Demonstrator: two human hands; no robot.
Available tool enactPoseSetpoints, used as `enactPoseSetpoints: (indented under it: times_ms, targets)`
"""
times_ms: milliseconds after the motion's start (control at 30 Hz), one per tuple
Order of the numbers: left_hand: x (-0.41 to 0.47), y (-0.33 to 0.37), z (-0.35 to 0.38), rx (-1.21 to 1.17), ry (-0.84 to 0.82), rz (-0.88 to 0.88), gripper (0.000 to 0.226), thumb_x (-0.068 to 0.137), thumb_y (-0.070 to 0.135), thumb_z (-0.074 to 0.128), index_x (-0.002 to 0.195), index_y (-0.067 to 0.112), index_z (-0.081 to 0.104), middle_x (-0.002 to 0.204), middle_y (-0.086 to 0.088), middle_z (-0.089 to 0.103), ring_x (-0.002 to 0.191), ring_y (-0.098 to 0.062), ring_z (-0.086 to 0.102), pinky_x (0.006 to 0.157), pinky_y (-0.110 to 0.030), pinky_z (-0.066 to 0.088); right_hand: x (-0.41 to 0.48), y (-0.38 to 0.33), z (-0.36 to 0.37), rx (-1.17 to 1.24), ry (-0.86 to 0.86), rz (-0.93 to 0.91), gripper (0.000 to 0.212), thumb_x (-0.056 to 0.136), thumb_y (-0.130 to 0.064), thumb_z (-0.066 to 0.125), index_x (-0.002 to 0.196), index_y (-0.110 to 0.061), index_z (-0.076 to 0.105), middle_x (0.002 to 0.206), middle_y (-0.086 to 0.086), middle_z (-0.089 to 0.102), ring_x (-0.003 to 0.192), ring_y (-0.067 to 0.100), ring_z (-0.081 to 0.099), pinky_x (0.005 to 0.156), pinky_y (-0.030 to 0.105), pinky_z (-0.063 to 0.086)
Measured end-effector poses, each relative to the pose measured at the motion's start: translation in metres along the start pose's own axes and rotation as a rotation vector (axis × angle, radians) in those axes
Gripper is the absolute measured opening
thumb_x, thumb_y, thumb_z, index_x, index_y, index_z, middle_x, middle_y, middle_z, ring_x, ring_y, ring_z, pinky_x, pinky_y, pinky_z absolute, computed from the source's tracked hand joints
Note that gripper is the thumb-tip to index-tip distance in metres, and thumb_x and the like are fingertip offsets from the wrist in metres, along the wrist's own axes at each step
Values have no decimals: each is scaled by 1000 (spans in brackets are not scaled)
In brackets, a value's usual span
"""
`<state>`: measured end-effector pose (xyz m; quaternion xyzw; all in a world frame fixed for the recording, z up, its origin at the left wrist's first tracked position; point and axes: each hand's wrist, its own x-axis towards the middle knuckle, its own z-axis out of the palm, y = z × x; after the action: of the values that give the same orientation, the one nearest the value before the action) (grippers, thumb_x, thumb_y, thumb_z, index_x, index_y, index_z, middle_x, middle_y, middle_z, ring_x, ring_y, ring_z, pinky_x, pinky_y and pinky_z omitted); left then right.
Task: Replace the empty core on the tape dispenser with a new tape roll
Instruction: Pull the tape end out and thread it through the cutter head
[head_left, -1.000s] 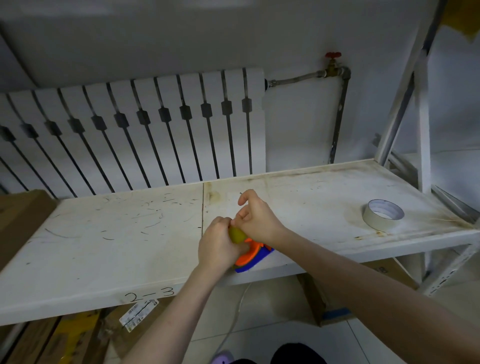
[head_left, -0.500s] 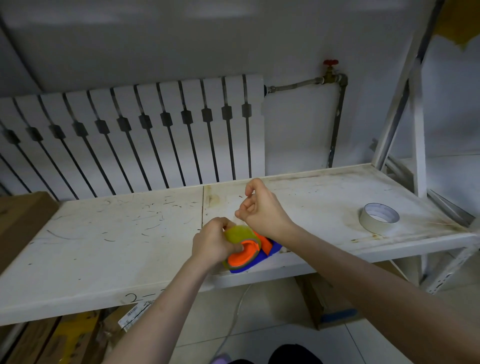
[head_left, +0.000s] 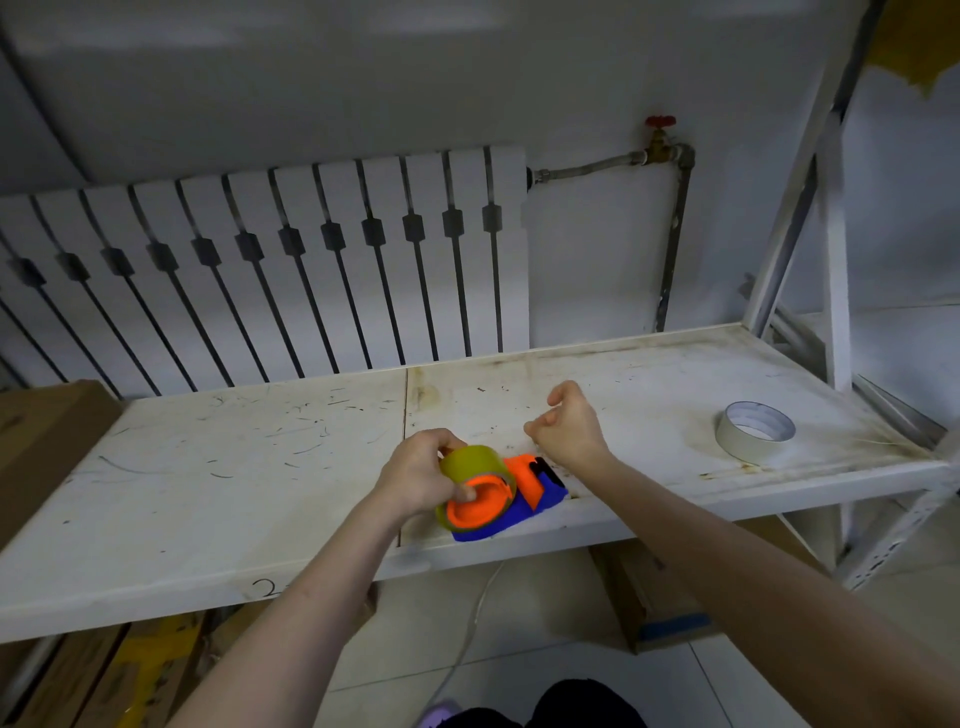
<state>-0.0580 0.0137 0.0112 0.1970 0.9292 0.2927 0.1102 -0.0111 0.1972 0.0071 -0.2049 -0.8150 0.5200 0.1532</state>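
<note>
An orange and blue tape dispenser (head_left: 524, 499) lies at the front edge of the white shelf (head_left: 234, 483). A yellowish tape roll (head_left: 470, 465) sits on its orange hub. My left hand (head_left: 415, 475) grips this roll from the left, thumb on the hub. My right hand (head_left: 569, 426) hovers just above and right of the dispenser, fingers curled in a pinch; whether a tape end is between them cannot be seen. A white ring, a tape roll or core (head_left: 754, 431), lies flat on the shelf far right.
A white radiator (head_left: 270, 270) stands behind the shelf, with a pipe and red valve (head_left: 660, 124) to its right. A shelf upright (head_left: 836, 270) rises at the right end. Cardboard boxes (head_left: 654, 597) sit on the floor below.
My right hand has lifted off the roll and moved right and up, away from the dispenser. The yellowish roll and orange hub, earlier hidden by both hands, now show. Left hand stays on the roll.
</note>
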Motion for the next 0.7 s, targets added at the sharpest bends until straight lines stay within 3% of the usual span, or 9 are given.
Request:
enactPoseSetpoints:
  times_ms: [167,300,433,533,700]
  targets:
    - [3,1,2,51,-9,13,57,57,23,85,108,25,61,115,1,60,103,-22,56,88,-43,52,0,26,-4,1,-12,101,28,84,-5,61,101,-12,40,70,3,56,59,12,51,56,26,44]
    - [4,4,5,97,-2,22,60,62,25,81,118,25,56,122,0,58,108,-23,55,88,-39,51,-1,14,-2,15,1,-80,15,90,-2,49,98,-13,42,69,0,48,60,12,48,66,30,47]
    - [0,9,12,75,8,45,76,64,42,76,133,30,46,138,2,52,122,-22,50,96,-39,48,-10,-8,4,-33,-69,-283,15,94,-5,44,106,-14,42,77,-2,51,67,10,51,62,24,43]
    - [-3,11,19,29,61,23,66,63,52,73,122,28,54,125,2,60,111,-22,56,88,-38,51,-14,-12,8,-109,-105,-334,25,90,-7,53,112,-13,41,80,1,51,72,12,51,64,22,42]
    - [-3,12,22,5,105,-12,54,62,51,73,109,29,60,112,3,64,100,-21,58,83,-40,54,-12,-8,2,-101,-63,-291,33,86,2,56,106,-20,40,80,0,51,74,13,52,62,15,42]
